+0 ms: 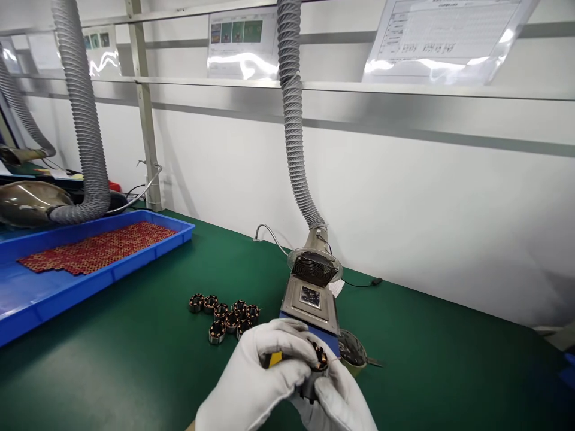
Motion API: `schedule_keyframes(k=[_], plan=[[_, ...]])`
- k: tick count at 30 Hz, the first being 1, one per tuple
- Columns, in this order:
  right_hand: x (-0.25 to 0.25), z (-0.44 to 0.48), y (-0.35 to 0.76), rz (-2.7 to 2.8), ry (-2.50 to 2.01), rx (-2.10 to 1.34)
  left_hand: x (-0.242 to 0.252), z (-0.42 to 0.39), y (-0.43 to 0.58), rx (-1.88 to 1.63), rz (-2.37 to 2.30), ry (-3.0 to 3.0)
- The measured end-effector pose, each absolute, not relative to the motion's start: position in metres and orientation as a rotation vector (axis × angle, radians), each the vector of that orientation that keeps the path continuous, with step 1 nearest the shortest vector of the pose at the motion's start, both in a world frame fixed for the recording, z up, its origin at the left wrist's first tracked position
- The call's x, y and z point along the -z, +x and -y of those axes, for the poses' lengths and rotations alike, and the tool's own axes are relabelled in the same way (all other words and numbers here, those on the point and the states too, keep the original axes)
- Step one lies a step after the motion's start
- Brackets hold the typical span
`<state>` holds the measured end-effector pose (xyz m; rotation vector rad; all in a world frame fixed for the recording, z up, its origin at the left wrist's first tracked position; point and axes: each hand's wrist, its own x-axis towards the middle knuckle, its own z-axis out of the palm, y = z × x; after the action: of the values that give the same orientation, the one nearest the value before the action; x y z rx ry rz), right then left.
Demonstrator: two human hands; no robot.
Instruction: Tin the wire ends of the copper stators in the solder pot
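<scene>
Left gloved hand [254,374] and right gloved hand [336,392] pressed together, pinching wound stator [320,359] above green bench mat [404,371], near soldering station [309,296]. 8 loose stators [224,317] lie just ahead.

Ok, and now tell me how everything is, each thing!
Left hand, white-gloved, closed around the yellow object
Yellow object, mostly hidden by the left hand
Right hand, white-gloved, holding the stator
Copper-wound stator, held above the bench
Other stators, lying clustered on the green bench
Blue tray, on the bench, red mat inside
Small tin, open, dark contents
</scene>
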<state>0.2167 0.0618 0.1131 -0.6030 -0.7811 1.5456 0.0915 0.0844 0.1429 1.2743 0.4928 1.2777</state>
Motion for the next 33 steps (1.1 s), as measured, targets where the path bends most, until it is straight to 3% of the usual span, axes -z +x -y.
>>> schedule_keyframes(k=[7,13,19,23,25,29,33], plan=[[-0.113,-0.061,0.215,0.779,-0.59,-1.603,-0.137,-0.09,0.073,-1.757,-0.586,1.019],[-0.113,-0.062,0.212,0.696,-0.563,-1.592,-0.145,-0.088,0.07,-1.261,-0.701,1.588],[-0.129,-0.052,0.217,0.588,-0.429,-1.731,-0.14,-0.089,0.066,-1.535,-0.921,1.592],[-0.128,-0.049,0.22,0.513,-0.476,-1.735,-0.142,-0.086,0.065,-1.068,-0.852,1.802],[-0.124,-0.049,0.218,0.506,-0.519,-1.707,-0.143,-0.085,0.071,-1.011,-0.738,1.834],[-0.12,-0.051,0.212,0.576,-0.539,-1.674,-0.138,-0.091,0.084,-1.381,-0.568,1.737],[-0.122,-0.052,0.214,0.714,-0.524,-1.776,-0.132,-0.097,0.082,-1.549,-0.732,1.243]])
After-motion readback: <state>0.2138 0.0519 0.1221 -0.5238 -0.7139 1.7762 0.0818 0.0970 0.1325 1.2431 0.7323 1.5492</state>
